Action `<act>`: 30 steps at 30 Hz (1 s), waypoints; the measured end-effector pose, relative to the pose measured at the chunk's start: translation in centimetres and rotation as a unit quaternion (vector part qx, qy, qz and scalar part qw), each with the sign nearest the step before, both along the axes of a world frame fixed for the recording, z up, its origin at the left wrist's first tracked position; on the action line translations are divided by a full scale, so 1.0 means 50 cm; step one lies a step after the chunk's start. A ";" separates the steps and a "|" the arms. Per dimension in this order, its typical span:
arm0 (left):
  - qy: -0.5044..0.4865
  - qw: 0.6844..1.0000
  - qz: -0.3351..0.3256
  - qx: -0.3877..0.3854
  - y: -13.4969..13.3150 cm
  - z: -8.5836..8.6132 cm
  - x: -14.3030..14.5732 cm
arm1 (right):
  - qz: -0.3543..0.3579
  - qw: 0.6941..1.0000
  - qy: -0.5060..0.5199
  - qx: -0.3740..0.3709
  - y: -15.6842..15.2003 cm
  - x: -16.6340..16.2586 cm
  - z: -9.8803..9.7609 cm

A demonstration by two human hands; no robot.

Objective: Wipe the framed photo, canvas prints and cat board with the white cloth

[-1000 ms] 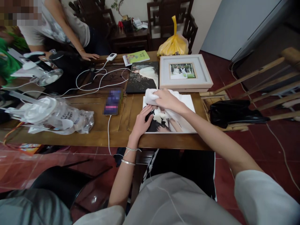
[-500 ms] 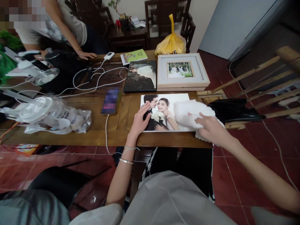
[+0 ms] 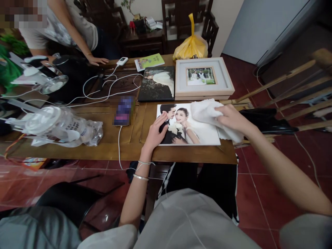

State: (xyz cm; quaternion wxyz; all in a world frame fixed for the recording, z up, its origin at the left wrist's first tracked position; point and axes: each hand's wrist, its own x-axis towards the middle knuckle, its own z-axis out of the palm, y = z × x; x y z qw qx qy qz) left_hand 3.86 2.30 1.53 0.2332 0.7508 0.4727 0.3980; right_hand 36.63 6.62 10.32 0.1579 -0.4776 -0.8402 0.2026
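A white photo panel [image 3: 207, 135] with a couple's wedding portrait lies flat near the table's front edge. My left hand [image 3: 158, 129] rests on its left side, fingers stretched out over the picture. In my right hand [image 3: 232, 117] a bunched white cloth [image 3: 204, 110] is gripped; it lies against the panel's upper right, and its loose end hangs past the right edge. Behind the panel lie a dark photo panel [image 3: 155, 84] and a pale wooden picture frame [image 3: 204, 91] with a small photo, which seems stacked on another.
On the wooden table [image 3: 103, 150] are a phone [image 3: 123, 110] with a white cable, a plastic-wrapped cup [image 3: 64, 124], a green booklet [image 3: 150, 61] and a black kettle [image 3: 67, 76]. A yellow bag [image 3: 190, 47] sits behind the frame. Another person's hand [image 3: 97, 61] rests at the far edge.
My right hand has moved the cloth up and away from me, baring the panel's lower right corner. My left hand keeps its place on the panel.
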 end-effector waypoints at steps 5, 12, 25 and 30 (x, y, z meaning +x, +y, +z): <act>0.000 1.000 0.002 -0.004 -0.001 0.001 0.000 | -0.033 0.999 -0.001 0.028 0.068 -0.019 -0.006; -0.003 1.000 0.004 -0.003 0.000 0.000 0.002 | -0.023 0.999 -0.014 0.045 -0.072 -0.004 -0.043; 0.015 1.000 -0.004 -0.002 0.001 0.001 0.000 | 0.039 0.999 -0.004 0.018 -0.186 0.011 -0.025; 0.014 1.000 -0.007 -0.002 0.000 0.000 -0.003 | -0.003 1.000 -0.017 0.012 -0.023 -0.016 0.005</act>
